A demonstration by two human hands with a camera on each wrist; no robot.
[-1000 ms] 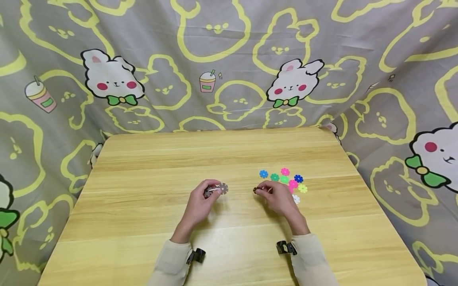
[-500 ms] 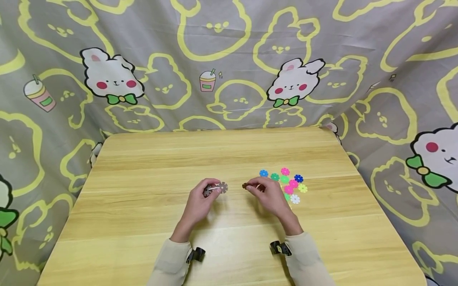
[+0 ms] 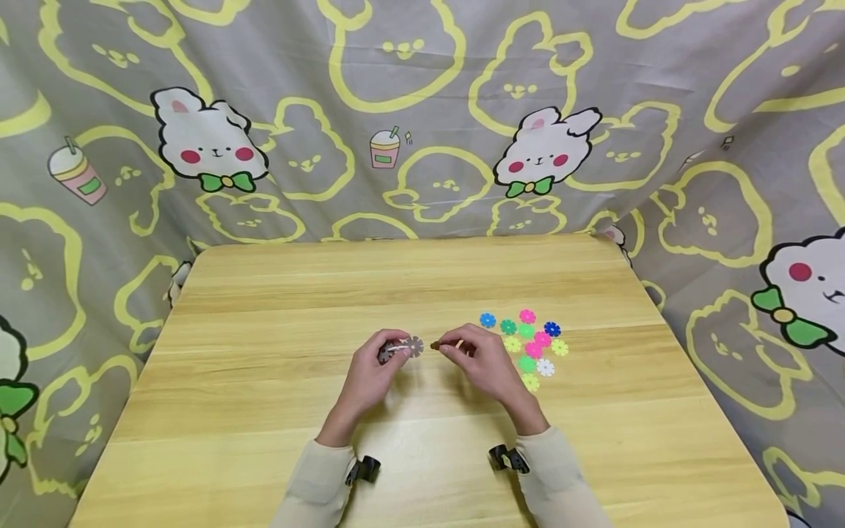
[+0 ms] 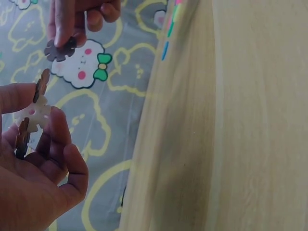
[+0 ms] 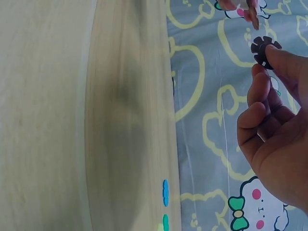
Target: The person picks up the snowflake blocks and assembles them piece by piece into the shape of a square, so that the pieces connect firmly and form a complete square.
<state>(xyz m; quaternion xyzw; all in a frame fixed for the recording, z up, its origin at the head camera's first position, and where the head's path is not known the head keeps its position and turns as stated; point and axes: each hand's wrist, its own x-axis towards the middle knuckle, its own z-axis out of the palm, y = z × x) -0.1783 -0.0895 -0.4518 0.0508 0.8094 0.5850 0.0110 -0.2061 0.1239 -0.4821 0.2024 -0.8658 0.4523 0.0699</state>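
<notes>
My left hand (image 3: 368, 375) pinches a small assembly of notched plastic snowflake discs. In the left wrist view, a white disc (image 4: 34, 115) sits in the middle, a brown disc (image 4: 42, 85) slotted at its upper end and another brown disc (image 4: 22, 137) at its lower end. My right hand (image 3: 487, 367) holds a single dark brown snowflake disc (image 5: 260, 48) between thumb and fingertips. Both hands are above the table, and a small gap separates the right hand's disc from the assembly. Part of the assembly is hidden behind the left fingers.
Several loose snowflake discs lie flat on the wooden table (image 3: 264, 308) to the right of the right hand, among them a blue disc (image 3: 487, 320), a white disc (image 3: 545, 367) and a yellow disc (image 3: 530, 382). A patterned curtain (image 3: 436, 88) surrounds the table's back and sides.
My right hand has moved left with its brown disc, close to the left hand's assembly, uncovering more of the loose discs. The left hand has stayed nearly still.
</notes>
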